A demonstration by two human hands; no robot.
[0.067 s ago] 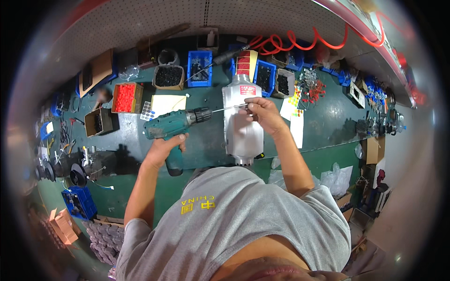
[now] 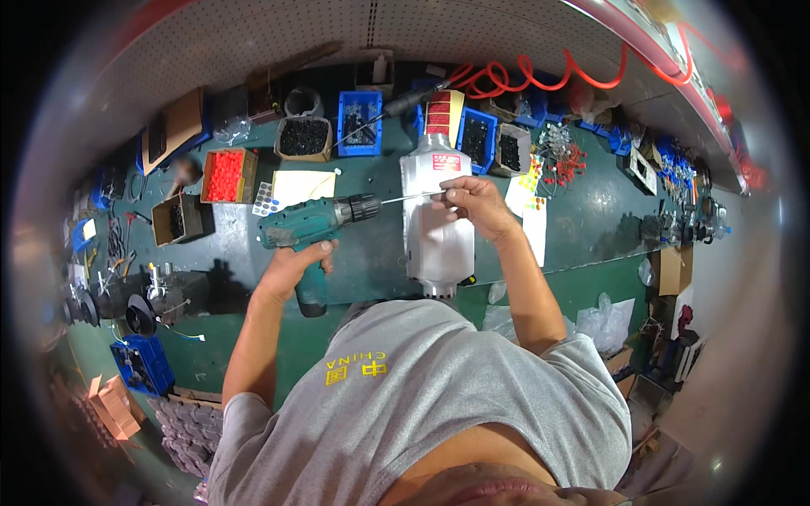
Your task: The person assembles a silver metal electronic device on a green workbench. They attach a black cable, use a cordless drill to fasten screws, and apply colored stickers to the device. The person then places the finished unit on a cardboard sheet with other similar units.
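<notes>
A teal cordless drill (image 2: 297, 224) is gripped at its handle by my left hand (image 2: 299, 268). From its black chuck a long thin bit (image 2: 407, 198) points right. The fingers of my right hand (image 2: 479, 207) pinch together at the tip of that bit; whether a small screw sits there is too small to tell. Below my right hand lies a silver-white metal housing (image 2: 439, 244) on the green bench, with a red label near its top and a narrower neck at the far end.
Blue bins (image 2: 360, 125) and cardboard boxes of black parts (image 2: 304, 137) line the back. Left of them stands a box of red caps (image 2: 226, 177). A coiled red air hose (image 2: 540, 76) hangs above. Loose wired parts (image 2: 561, 156) and sticker sheets (image 2: 527, 190) lie on the right.
My right hand and the bit tip have dipped slightly toward me. The drill stays nearly where it was.
</notes>
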